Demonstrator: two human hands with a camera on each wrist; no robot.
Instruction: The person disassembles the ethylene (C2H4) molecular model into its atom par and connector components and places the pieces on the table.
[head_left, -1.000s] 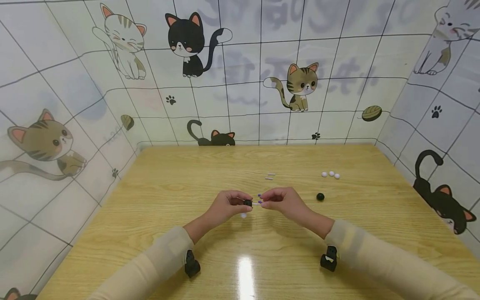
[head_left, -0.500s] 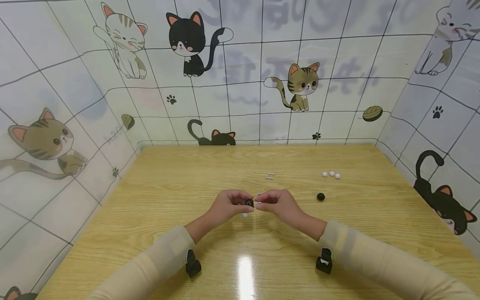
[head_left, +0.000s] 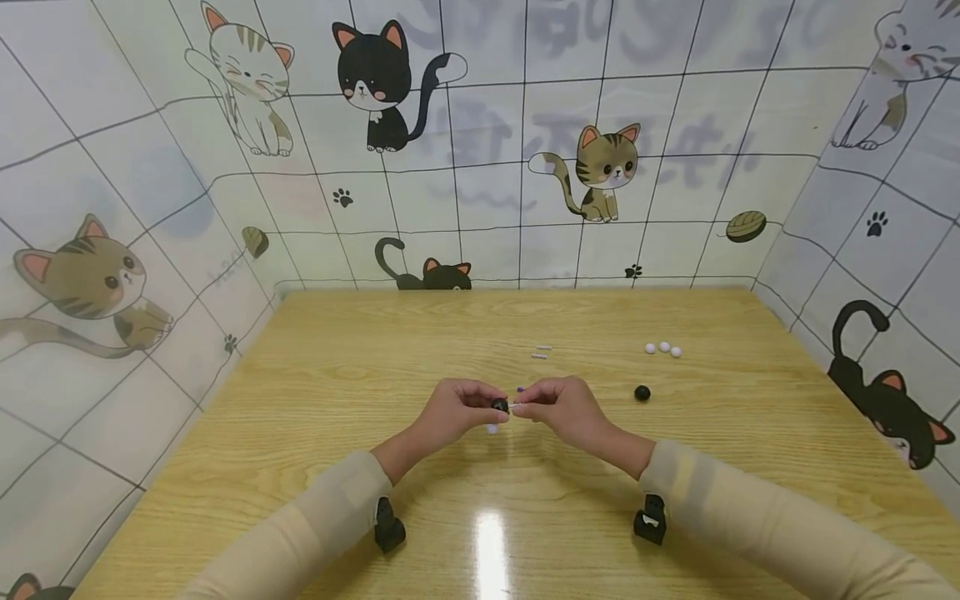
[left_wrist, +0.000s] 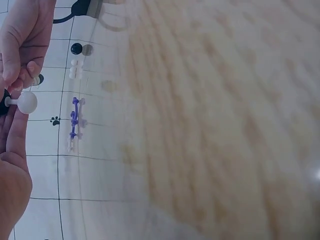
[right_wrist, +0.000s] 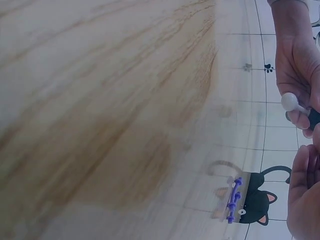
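Observation:
My left hand [head_left: 463, 406] grips a black ball [head_left: 500, 406] between thumb and fingers. A white ball [left_wrist: 27, 102] is joined to it by a short white stick [right_wrist: 301, 108] and hangs below the fingers. Close beside it, my right hand [head_left: 558, 401] pinches a thin white stick [head_left: 514, 406] at its fingertips, with its other end at the side of the black ball. How far the stick sits in the ball cannot be seen. Purple connector pieces [left_wrist: 74, 120] lie just beyond the hands, mostly hidden by my right fingers in the head view.
Farther back lie two pale sticks [head_left: 539, 356]. To the right are a loose black ball [head_left: 642, 392] and several white balls, one at the left end [head_left: 649, 348]. A cat-patterned wall sheet [head_left: 487, 192] encloses the wooden table [head_left: 337, 358] at its back and sides.
My right hand has moved slightly left, bringing the white stick up against the black ball. It now covers one of the purple pieces. My left hand has barely shifted.

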